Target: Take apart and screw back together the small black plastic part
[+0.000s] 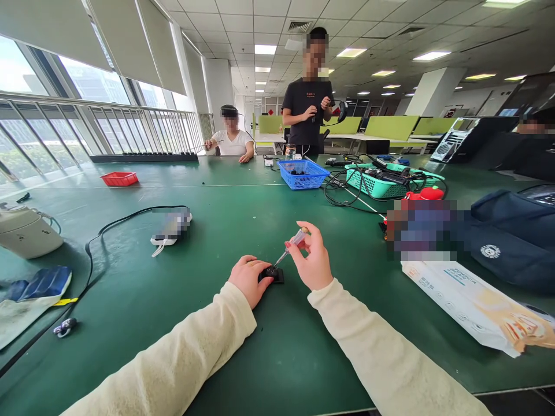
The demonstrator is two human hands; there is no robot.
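Observation:
A small black part (pixel 274 275) lies on the green table (pixel 208 346) in front of me. My left hand (pixel 248 278) is closed on its left side, fingers over the top and thumb at the near edge. My right hand (pixel 313 259) grips a screwdriver (pixel 297 238) by its clear handle. The screwdriver slants down to the left, its thin metal shaft meeting the top of the black part. Whether the tip sits in a screw is too small to tell. My left fingers hide part of the black piece.
A blue basket (pixel 303 174), a green basket (pixel 377 184) with cables and a red tray (pixel 120 179) stand farther off. A phone (pixel 172 225) lies left, a wipes pack (pixel 472 303) and dark bag (pixel 515 242) right. Two people (pixel 307 110) are across the table.

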